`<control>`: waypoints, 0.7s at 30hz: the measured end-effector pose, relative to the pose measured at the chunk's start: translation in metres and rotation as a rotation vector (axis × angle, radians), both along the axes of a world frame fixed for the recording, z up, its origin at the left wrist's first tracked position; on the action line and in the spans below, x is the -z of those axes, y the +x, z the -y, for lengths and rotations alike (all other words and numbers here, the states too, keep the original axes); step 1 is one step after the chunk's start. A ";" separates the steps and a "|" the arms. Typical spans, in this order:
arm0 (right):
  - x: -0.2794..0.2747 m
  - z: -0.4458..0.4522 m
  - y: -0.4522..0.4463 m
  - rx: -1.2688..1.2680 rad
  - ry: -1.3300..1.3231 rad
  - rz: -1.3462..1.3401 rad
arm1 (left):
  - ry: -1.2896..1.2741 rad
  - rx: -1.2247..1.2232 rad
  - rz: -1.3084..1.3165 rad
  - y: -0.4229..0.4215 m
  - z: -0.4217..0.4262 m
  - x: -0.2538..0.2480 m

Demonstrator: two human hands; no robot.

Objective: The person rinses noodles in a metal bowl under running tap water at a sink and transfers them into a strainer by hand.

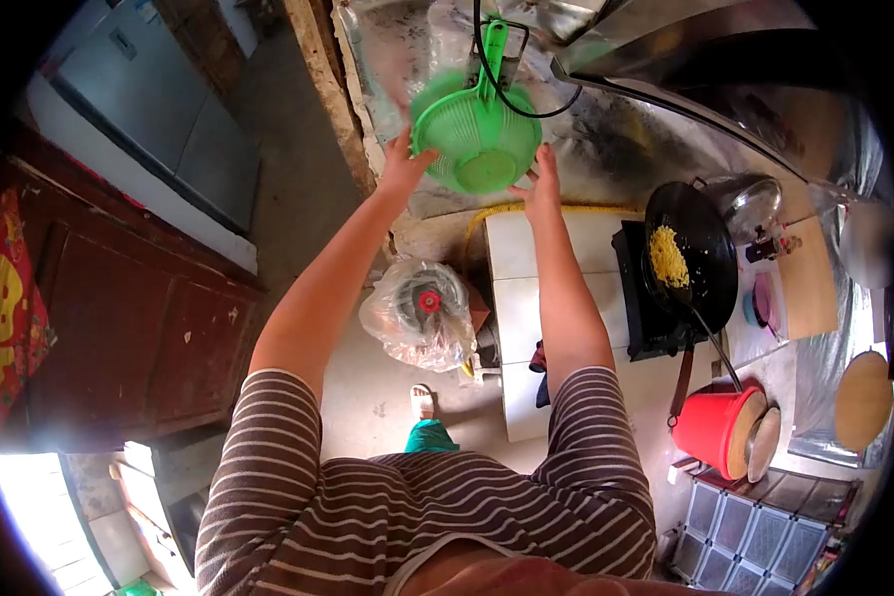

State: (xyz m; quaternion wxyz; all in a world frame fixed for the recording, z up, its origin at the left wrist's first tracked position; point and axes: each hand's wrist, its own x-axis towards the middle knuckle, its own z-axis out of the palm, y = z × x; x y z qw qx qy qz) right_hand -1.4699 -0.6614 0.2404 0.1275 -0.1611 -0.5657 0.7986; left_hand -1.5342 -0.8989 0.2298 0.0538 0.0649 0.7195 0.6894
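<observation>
A green plastic colander (484, 139) with a long upright handle hangs against the foil-lined wall at the top of the head view. My left hand (404, 167) grips its left edge, thumb on the front and the other fingers partly hidden behind the rim. On the opposite side, my right hand (539, 187) holds the lower right edge, with its thumb underneath. A dark cable loops in front of the colander's handle. To the right, a black wok (710, 253) on the stove contains yellow scrambled-looking food (668, 258), and a spatula (710, 333) rests in it.
A white tiled counter (521, 308) runs below the wall. A gas cylinder covered in plastic (422, 308) stands on the floor left of it. A red bucket (710, 432) and a glass lid (755, 206) are near the stove. A refrigerator (154, 99) stands at far left.
</observation>
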 end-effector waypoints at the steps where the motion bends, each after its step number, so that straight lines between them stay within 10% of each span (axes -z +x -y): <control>1: 0.001 0.000 0.002 -0.005 0.003 0.000 | -0.066 -0.025 -0.051 0.001 0.003 0.003; 11: 0.010 0.027 0.016 -0.119 -0.110 -0.045 | -0.226 -0.092 -0.262 0.046 0.041 -0.034; 15: 0.031 0.064 0.039 -0.242 -0.109 0.070 | -0.318 -0.142 -0.322 0.061 0.090 0.027; 21: 0.080 0.165 0.145 -0.555 -0.094 0.240 | 0.309 -0.159 0.467 0.228 0.219 0.093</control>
